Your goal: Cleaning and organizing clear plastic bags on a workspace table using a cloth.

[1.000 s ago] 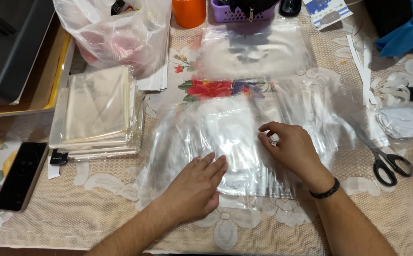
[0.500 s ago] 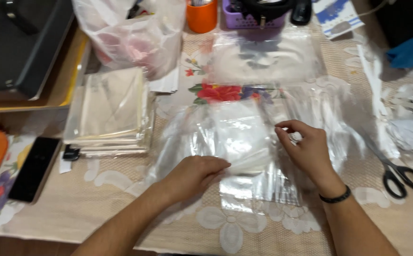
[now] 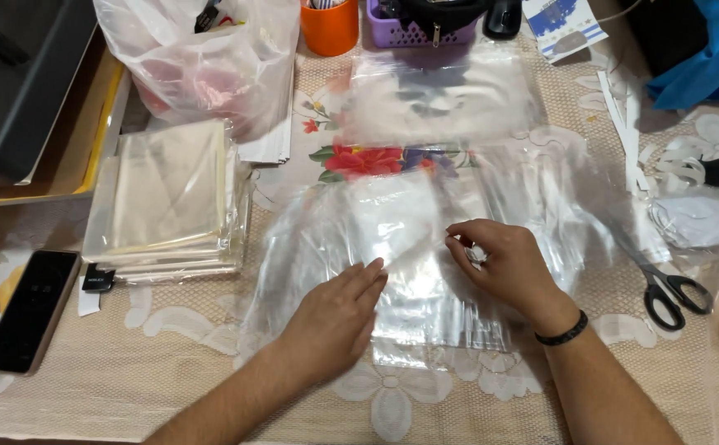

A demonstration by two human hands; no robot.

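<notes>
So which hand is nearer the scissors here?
Right. The right hand pinches the clear plastic bags just left of the scissors, a short gap between them. The left hand lies flat on the bags, farther left.

A heap of clear plastic bags [image 3: 409, 247] lies at centre, with a neat stack of clear sleeves [image 3: 170, 198] at nine o'clock. At eleven o'clock slumps a white carrier bag [image 3: 211, 66]. A dark-screened phone [image 3: 30, 309] lies at eight o'clock, and a blue-and-white printed card [image 3: 564, 23] at one o'clock.
</notes>
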